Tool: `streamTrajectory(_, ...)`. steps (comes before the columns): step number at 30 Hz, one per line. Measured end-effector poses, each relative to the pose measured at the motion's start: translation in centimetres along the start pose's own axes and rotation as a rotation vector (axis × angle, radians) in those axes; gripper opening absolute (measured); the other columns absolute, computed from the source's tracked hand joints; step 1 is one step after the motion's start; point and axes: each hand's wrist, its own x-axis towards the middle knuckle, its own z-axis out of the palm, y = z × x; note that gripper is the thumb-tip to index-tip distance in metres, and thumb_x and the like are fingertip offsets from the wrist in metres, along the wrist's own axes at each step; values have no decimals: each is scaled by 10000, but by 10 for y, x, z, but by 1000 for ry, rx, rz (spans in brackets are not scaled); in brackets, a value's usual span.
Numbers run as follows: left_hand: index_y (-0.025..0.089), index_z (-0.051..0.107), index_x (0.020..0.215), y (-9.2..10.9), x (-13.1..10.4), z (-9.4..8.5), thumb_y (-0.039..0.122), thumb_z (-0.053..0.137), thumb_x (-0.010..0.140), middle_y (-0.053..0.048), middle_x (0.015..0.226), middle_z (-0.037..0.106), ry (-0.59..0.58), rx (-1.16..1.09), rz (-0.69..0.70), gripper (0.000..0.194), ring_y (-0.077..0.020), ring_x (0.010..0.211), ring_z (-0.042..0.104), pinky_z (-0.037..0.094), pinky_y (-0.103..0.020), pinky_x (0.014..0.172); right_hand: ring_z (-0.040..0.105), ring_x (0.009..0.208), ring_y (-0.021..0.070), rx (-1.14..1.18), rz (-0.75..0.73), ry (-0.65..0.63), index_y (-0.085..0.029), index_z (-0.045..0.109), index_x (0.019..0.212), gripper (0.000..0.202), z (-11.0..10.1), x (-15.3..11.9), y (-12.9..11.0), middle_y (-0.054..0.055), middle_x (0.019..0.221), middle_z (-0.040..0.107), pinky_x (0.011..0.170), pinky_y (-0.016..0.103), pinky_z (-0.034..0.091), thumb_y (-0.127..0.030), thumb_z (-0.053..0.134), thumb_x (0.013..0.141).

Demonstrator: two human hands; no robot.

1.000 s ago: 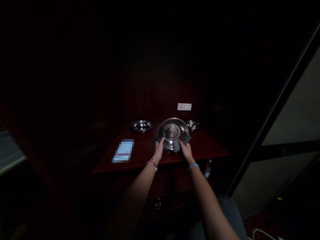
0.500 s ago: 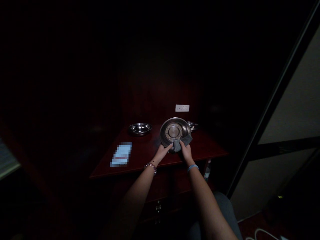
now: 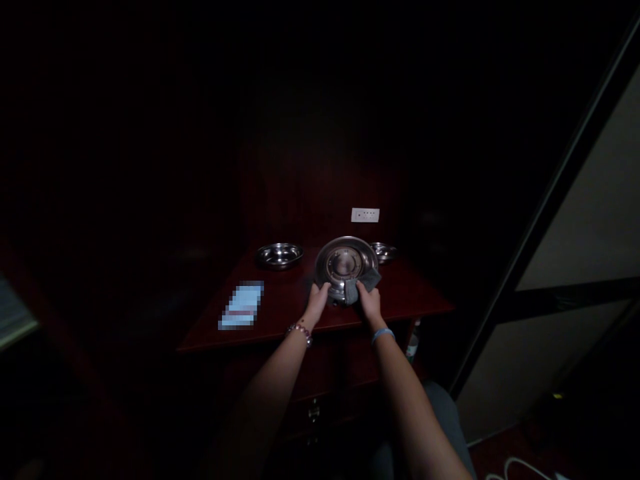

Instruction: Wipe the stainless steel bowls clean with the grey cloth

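Observation:
A shiny metal bowl (image 3: pixel 344 260) is held up, tilted, above the front of the dark red table. My left hand (image 3: pixel 317 303) grips its lower left rim, thumb on the side facing me. At the lower right, my right hand (image 3: pixel 370 303) is closed on a grey cloth (image 3: pixel 369 279), pressing it against the rim with the thumb. Most of the fingers on both hands are hidden behind the bowl and cloth. Another metal bowl (image 3: pixel 279 256) rests on the table to the left. Partly behind the held bowl, a further metal bowl (image 3: pixel 385 252) sits at the right.
A blurred light-blue flat item (image 3: pixel 242 305) lies on the table's left part. On the back panel is a white power socket (image 3: pixel 365 215). A plastic bottle (image 3: pixel 413 343) stands below the table edge at right. White cable (image 3: pixel 520 461) lies on the floor.
My left hand has shifted left and lower along the rim, its thumb away from the cloth. The held bowl has turned and moved slightly left. My right hand still holds the cloth.

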Motion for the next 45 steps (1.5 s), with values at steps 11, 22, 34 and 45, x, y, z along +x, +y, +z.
streamTrajectory(11, 164, 621, 1208, 1, 1, 2, 294, 646, 871, -126, 1338, 644, -3, -76, 16, 362, -224, 1285, 569, 385, -378, 1131, 727, 960, 271, 24, -17, -3, -136, 747, 917, 417, -2, 0, 0, 136, 979, 776, 849, 327, 540, -502, 615, 765)
streamTrajectory(22, 135, 692, 1118, 7, -6, 4, 270, 768, 723, -138, 1232, 706, -242, -26, 5, 425, -278, 1203, 632, 398, -452, 1127, 730, 946, 265, 121, -14, 9, -137, 742, 930, 418, 0, 0, 1, 135, 1008, 773, 862, 330, 545, -500, 618, 763)
streamTrajectory(34, 167, 689, 1102, -12, 21, -3, 360, 724, 718, -105, 1215, 719, -204, 270, 1, 432, -282, 1275, 584, 394, -435, 1135, 737, 898, 249, 77, -8, 34, -126, 759, 881, 304, 11, 6, -3, 121, 968, 778, 786, 299, 551, -386, 625, 796)
streamTrajectory(45, 149, 713, 1028, -1, 6, 1, 246, 695, 724, -102, 1145, 746, -164, 193, -19, 320, -272, 1172, 651, 429, -413, 1100, 733, 899, 240, 95, -20, 44, -120, 772, 901, 340, 5, -3, -9, 108, 962, 781, 789, 282, 546, -410, 642, 781)
